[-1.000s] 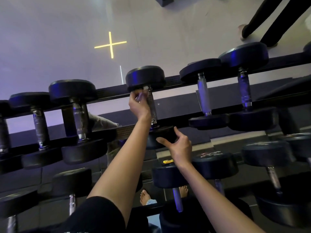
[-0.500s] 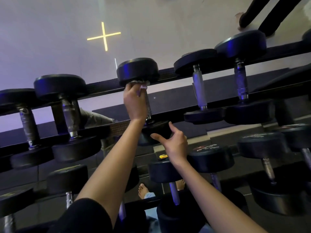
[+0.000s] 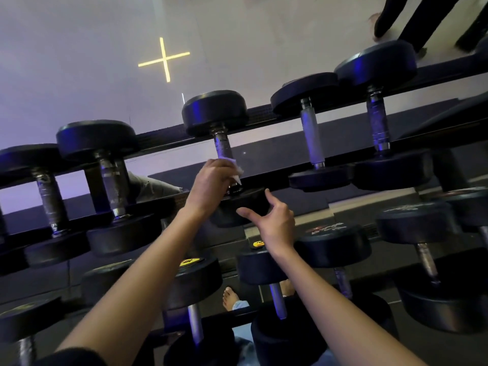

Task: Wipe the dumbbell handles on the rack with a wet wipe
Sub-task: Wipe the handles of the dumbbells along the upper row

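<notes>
Black dumbbells with metal handles stand in rows on a dark rack (image 3: pixel 264 120). My left hand (image 3: pixel 211 183) grips a white wet wipe (image 3: pixel 236 169) wrapped around the lower part of the middle top-row dumbbell handle (image 3: pixel 222 146), close to its near head. My right hand (image 3: pixel 274 220) hovers just right of and below that near head (image 3: pixel 245 204), fingers spread and holding nothing. The upper part of the handle shows bare above the wipe.
More dumbbells sit left (image 3: pixel 111 178) and right (image 3: pixel 311 138) on the top row, others on the lower row (image 3: pixel 332 244). A person's dark legs (image 3: pixel 412 19) stand at the far right. My bare foot (image 3: pixel 229 297) shows under the rack. A yellow cross (image 3: pixel 165 59) marks the floor.
My left hand has slid with the wipe from the top of the handle down to its near end. My right hand stays open near the dumbbell's near head.
</notes>
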